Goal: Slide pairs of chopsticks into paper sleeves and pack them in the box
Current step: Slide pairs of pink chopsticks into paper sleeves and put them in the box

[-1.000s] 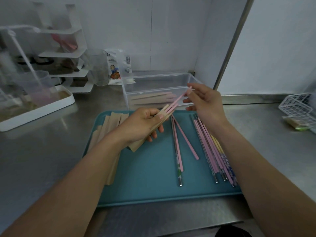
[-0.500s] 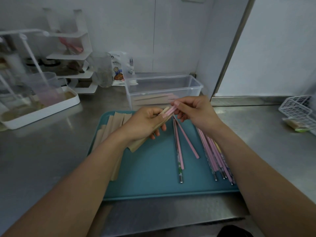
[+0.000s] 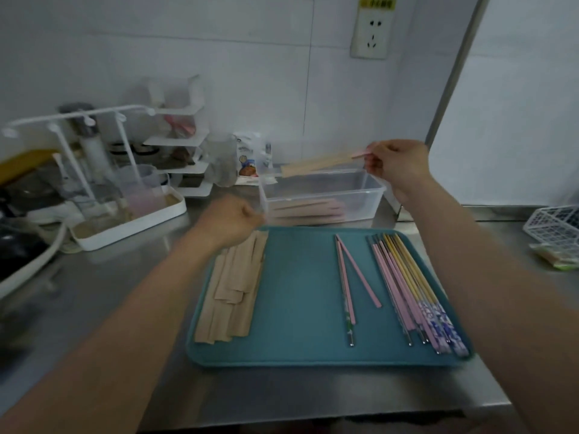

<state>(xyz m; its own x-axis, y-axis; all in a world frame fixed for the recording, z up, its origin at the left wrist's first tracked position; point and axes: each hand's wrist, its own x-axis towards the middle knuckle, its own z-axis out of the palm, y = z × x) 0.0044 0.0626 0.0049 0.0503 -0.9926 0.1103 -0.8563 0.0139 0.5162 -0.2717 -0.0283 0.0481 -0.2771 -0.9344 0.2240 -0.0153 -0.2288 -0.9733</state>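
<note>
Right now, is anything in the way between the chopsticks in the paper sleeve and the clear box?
No, nothing visible. The right hand pinches the pink chopsticks in their brown paper sleeve just above the open clear plastic box. Only sleeved pairs lie inside it.

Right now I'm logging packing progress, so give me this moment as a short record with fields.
right hand: pinches the pink ends of a sleeved pair above the clear box
left hand: curled, blurred, above the paper sleeves
clear box: already holds sleeved pairs
teal tray: paper sleeves left, loose chopsticks right
</note>
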